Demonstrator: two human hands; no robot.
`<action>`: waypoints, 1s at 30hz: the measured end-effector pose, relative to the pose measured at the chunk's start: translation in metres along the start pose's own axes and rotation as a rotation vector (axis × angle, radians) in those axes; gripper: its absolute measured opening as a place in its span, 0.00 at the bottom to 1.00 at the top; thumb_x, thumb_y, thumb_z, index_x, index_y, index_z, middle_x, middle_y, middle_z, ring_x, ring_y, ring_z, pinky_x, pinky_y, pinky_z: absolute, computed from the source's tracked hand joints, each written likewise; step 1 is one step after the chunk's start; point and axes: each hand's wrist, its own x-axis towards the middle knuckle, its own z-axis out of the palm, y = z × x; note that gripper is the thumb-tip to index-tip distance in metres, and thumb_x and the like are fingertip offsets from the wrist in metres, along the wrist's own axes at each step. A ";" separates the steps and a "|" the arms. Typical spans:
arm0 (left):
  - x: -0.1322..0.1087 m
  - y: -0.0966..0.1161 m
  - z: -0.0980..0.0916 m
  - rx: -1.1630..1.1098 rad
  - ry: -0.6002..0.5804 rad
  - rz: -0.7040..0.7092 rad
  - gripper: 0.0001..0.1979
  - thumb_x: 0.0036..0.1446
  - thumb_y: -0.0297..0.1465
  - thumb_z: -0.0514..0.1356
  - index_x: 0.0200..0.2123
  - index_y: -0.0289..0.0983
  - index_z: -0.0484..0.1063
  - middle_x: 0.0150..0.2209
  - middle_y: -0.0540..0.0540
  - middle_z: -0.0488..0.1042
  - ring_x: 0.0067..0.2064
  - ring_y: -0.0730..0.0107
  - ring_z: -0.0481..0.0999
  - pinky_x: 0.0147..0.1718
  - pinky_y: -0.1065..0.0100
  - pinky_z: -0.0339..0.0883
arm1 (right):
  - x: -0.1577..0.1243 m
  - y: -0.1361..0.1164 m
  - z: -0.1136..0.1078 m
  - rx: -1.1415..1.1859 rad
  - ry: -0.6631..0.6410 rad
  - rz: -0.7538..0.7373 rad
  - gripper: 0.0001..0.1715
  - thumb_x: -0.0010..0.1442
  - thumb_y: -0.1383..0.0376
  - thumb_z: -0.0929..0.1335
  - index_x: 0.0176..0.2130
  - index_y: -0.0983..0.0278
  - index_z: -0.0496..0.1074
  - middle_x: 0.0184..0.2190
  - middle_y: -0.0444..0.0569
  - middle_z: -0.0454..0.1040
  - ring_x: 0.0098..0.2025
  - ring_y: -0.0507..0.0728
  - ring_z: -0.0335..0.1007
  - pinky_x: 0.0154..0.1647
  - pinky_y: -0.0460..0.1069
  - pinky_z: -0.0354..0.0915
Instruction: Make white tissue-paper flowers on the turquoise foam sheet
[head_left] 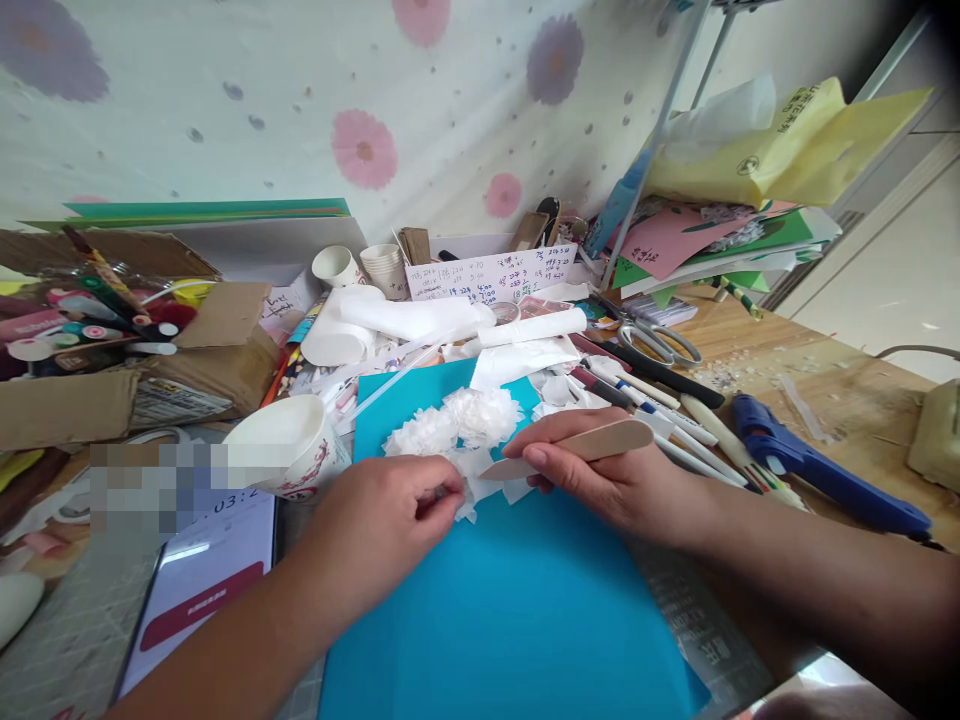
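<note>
My phone (202,570) at the lower left is showing a time that starts 03:2. The white card (491,272) near the top middle is showing rows of handwritten numbers, too small for me to read.

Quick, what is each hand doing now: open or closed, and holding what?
Left hand: closed, pinching the white tissue paper.
Right hand: closed, holding a wooden stick.
</note>
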 end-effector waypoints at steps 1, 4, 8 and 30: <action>0.000 -0.001 0.000 -0.011 -0.005 -0.006 0.08 0.57 0.35 0.56 0.30 0.45 0.75 0.28 0.55 0.77 0.29 0.70 0.73 0.27 0.71 0.57 | 0.000 0.000 0.002 0.001 0.000 0.000 0.13 0.65 0.65 0.63 0.36 0.67 0.75 0.29 0.50 0.78 0.26 0.51 0.72 0.27 0.44 0.67; 0.000 -0.003 0.001 -0.043 -0.016 -0.027 0.08 0.57 0.37 0.56 0.30 0.45 0.75 0.26 0.55 0.75 0.27 0.71 0.72 0.25 0.71 0.56 | 0.000 0.001 0.007 -0.007 -0.011 0.007 0.13 0.64 0.66 0.63 0.36 0.67 0.75 0.26 0.48 0.77 0.26 0.51 0.72 0.27 0.44 0.67; 0.000 -0.004 0.000 -0.079 -0.011 -0.062 0.08 0.57 0.38 0.55 0.31 0.45 0.74 0.23 0.56 0.72 0.24 0.72 0.69 0.23 0.71 0.56 | 0.000 0.003 0.013 0.005 -0.006 0.044 0.13 0.64 0.65 0.63 0.37 0.69 0.76 0.27 0.49 0.78 0.26 0.51 0.72 0.27 0.43 0.67; -0.003 -0.002 -0.011 -0.209 0.119 -0.153 0.13 0.60 0.40 0.49 0.36 0.42 0.70 0.18 0.56 0.68 0.20 0.71 0.67 0.18 0.72 0.56 | -0.009 0.006 0.021 0.322 0.227 0.119 0.15 0.67 0.61 0.61 0.35 0.66 0.71 0.24 0.47 0.74 0.25 0.53 0.73 0.27 0.47 0.70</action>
